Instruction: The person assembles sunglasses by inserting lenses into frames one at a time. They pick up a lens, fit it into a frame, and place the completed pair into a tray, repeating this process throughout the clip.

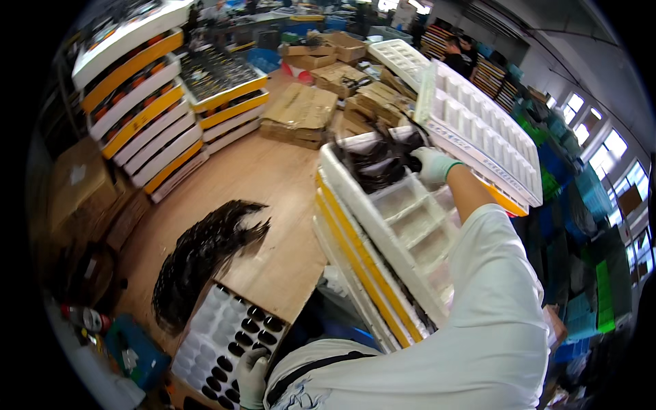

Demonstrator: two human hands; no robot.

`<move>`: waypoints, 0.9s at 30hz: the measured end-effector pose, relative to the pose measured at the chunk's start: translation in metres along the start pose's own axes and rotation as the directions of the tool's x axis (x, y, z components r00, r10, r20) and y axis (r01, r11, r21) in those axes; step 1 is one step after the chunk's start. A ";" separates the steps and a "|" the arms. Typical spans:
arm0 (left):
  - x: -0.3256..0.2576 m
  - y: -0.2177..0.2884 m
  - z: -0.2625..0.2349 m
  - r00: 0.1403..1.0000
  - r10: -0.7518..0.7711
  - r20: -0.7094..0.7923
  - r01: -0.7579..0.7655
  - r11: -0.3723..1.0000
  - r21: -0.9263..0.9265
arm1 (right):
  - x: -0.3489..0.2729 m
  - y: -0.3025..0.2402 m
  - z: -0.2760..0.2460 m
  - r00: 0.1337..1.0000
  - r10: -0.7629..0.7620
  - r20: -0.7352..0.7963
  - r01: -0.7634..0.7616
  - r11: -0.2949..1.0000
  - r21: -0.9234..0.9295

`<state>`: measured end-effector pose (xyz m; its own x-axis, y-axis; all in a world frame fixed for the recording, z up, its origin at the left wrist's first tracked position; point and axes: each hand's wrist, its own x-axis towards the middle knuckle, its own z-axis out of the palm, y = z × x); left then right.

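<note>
My left hand (251, 377), in a pale glove, is at the right edge of a white tray (199, 326) with rows of round hollows. Its fingers are curled beside glossy black oval pieces (243, 338) that fill some hollows; what they grip is hidden. Out to the right, my gloved right hand (436, 166) reaches into a white compartment box (352, 205). Its closed fingers touch thin black curved strips (378, 167) heaped in the far compartments. Nearer compartments show bare white. A large bunch of similar black strips (205, 249) lies on the wooden table (273, 273).
Stacked white and yellow trays (147, 116) stand at the far left, beside a tray of small dark parts (222, 75). Cardboard boxes (301, 109) sit at the back. A tilted white tray (478, 123) is beyond my right hand. A blue bin (137, 348) is at lower left.
</note>
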<state>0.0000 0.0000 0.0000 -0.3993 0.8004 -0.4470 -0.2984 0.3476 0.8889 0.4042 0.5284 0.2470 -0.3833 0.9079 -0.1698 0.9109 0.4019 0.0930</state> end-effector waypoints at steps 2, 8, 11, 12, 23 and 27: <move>-0.033 0.013 -0.012 0.989 0.100 -0.110 -0.095 0.994 0.044 | 0.027 0.004 0.014 0.999 -0.022 -0.037 0.024 0.998 0.052; -0.080 -0.058 -0.089 0.975 0.076 -0.211 -0.091 0.994 -0.065 | -0.025 -0.125 -0.094 0.979 -0.056 -0.196 0.016 0.979 -0.202; -0.099 -0.078 -0.133 0.956 0.016 -0.293 -0.045 0.995 -0.093 | -0.045 -0.270 -0.062 0.927 -0.363 -0.092 0.374 0.887 0.271; -0.111 -0.093 -0.146 0.948 0.003 -0.319 -0.041 0.993 -0.115 | -0.062 -0.331 -0.027 0.842 -0.512 -0.171 0.538 0.825 0.175; -0.187 -0.099 -0.207 0.917 -0.087 -0.389 0.099 0.995 0.011 | -0.225 -0.621 0.296 0.658 -0.710 0.251 0.712 0.695 0.099; -0.144 -0.067 -0.196 0.945 -0.051 -0.323 0.044 0.999 -0.027 | -0.219 -0.627 0.301 0.700 -0.657 0.281 0.649 0.749 0.133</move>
<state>-0.0924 -0.2341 -0.0153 -0.6422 0.5812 -0.4998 -0.3390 0.3695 0.8652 -0.0376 0.0417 -0.0690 -0.8237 0.3379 -0.4554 0.4536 0.8746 -0.1714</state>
